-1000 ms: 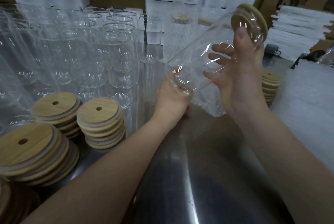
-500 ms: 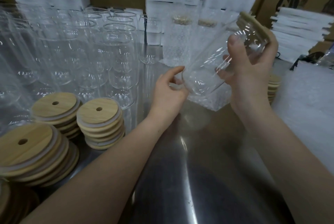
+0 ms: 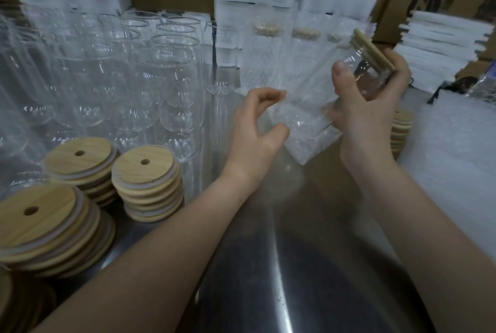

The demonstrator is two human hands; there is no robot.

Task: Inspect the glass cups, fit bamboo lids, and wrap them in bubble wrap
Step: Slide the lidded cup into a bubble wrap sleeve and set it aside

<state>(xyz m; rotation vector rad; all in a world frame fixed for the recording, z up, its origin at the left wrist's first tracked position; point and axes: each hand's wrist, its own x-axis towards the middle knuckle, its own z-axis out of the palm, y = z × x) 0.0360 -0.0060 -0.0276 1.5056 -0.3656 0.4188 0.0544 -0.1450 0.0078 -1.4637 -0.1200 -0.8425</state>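
My right hand (image 3: 362,117) grips a clear glass cup (image 3: 357,74) that is tilted, with its bamboo lid (image 3: 371,50) fitted and pointing up to the right. The cup's bottom end sits inside the mouth of a bubble wrap bag (image 3: 303,142) hanging below it. My left hand (image 3: 252,131) is at the bag's left edge. Its curled fingers and thumb are spread apart and hold the bag's mouth. The glass blurs into the wrap, so how deep the cup sits is unclear.
Several empty glass cups (image 3: 166,85) crowd the left. Stacks of bamboo lids (image 3: 146,168) stand front left, and another lid stack (image 3: 401,128) sits behind my right wrist. Wrapped cups (image 3: 264,58) stand at the back. Bubble wrap (image 3: 456,150) lies right on the steel table (image 3: 281,265).
My left hand let go of the cup's base and took the bubble wrap bag's mouth. My right hand turned the cup steeper, and its bottom end moved into the bag.
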